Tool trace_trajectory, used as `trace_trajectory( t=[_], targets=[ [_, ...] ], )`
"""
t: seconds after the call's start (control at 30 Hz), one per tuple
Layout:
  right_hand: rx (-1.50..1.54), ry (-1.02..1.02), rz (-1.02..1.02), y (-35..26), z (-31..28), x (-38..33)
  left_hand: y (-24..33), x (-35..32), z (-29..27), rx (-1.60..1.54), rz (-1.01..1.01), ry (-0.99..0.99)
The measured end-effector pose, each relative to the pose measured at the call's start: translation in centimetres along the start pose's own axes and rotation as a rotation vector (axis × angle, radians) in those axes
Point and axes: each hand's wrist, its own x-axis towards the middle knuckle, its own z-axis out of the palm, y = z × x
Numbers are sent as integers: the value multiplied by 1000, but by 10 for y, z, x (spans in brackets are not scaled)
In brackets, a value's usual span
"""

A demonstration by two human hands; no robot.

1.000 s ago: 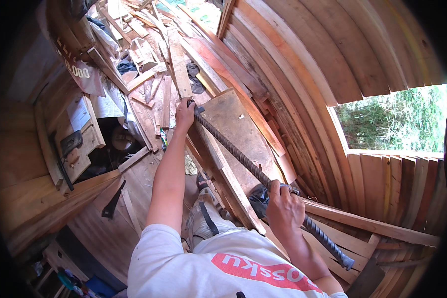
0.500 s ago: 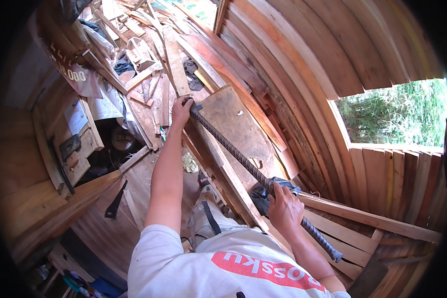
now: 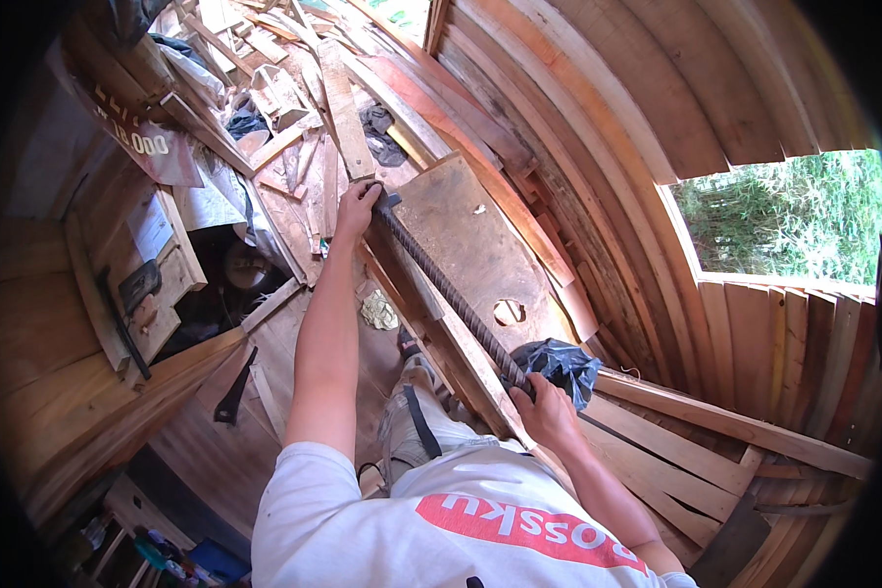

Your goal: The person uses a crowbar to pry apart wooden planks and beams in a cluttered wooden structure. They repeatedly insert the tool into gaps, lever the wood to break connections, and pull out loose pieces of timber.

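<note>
A long ribbed steel bar [image 3: 441, 279] slants from upper left to lower right along a narrow wooden beam [image 3: 475, 358]. My left hand [image 3: 360, 201] is closed at its far end, beside a small dark metal block on the bar. Nearer to me, my right hand [image 3: 547, 414] grips the bar's near part, and any length past that hand is hidden. Just beyond the right hand lies a crumpled black plastic bag [image 3: 561, 368]. Right of the bar is a worn wooden board [image 3: 451, 220] with a round hole.
Offcuts and planks [image 3: 284, 157] litter the far floor. A handsaw [image 3: 231, 394] lies on the boards at left, near a dark opening in a wooden cabinet [image 3: 181, 284]. Slatted plank walls [image 3: 598, 196] rise at right around a window opening [image 3: 779, 220]. A crumpled pale wad [image 3: 378, 311] sits near my foot.
My right hand and the bar's near end have shifted left and toward me, bringing the bar in line with the beam. More of the black bag now shows. My left hand stays at the far end.
</note>
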Motion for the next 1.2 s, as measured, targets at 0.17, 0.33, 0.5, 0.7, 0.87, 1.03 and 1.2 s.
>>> trace_trajectory(
  t=[0.17,0.33,0.5,0.7,0.87,1.03,1.2],
  targets=[
    [28,41,20,7,16,4,6,-3,-1,-18,-22,-3],
    [110,37,33,18,41,14,9,-4,-3,-13,2,-31],
    [179,28,-33,35,69,26,10,-8,-11,18,-2,-53],
    [205,47,-65,48,86,37,7,-12,-15,45,44,-64],
    [217,88,-112,61,100,46,10,-13,-6,84,74,-67],
    [278,63,-120,78,121,64,0,-9,-8,121,61,-60],
    [301,94,-109,76,115,61,4,-12,-9,116,91,-109]
  ],
)
